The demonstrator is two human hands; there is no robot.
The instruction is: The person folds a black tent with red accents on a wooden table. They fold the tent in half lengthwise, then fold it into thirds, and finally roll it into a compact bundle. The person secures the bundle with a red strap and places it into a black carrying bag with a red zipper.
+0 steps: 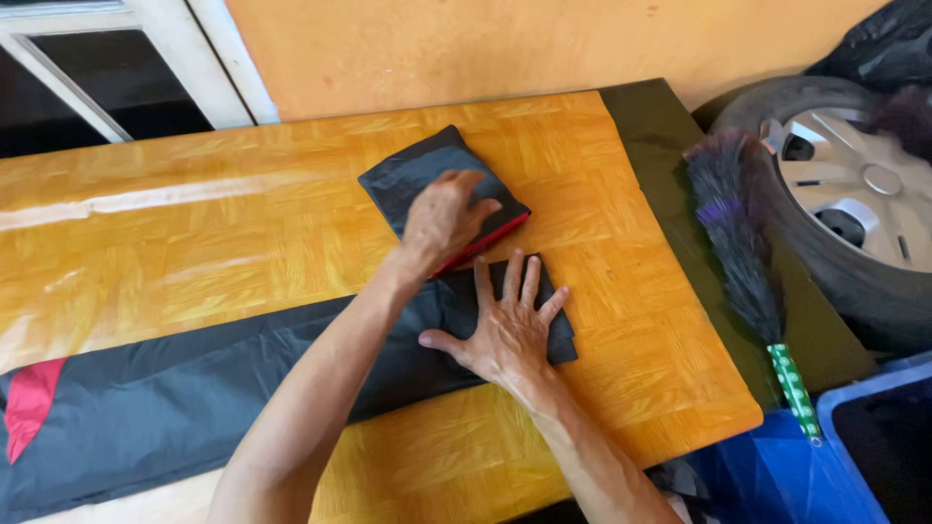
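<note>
Two bare forearms reach up from the bottom edge over a glossy orange parquet-patterned wooden table [243,204]. Right hand [510,330] lies flat, fingers spread, pressing the end of a long dark grey fabric strip with a red patch [175,398], grasping nothing. Left hand [445,218] rests with fingers curled on a folded dark grey cloth with red edge [427,175], just beyond. Right of the table lie a dark feather duster with green handle [743,252], a car wheel [845,194] and a blue plastic bin [777,475], cut off

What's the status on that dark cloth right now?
Left hand pressing folded dark bundle. Right hand flat on long dark garment, fingers spread. Feather duster off to side, not in way.
</note>
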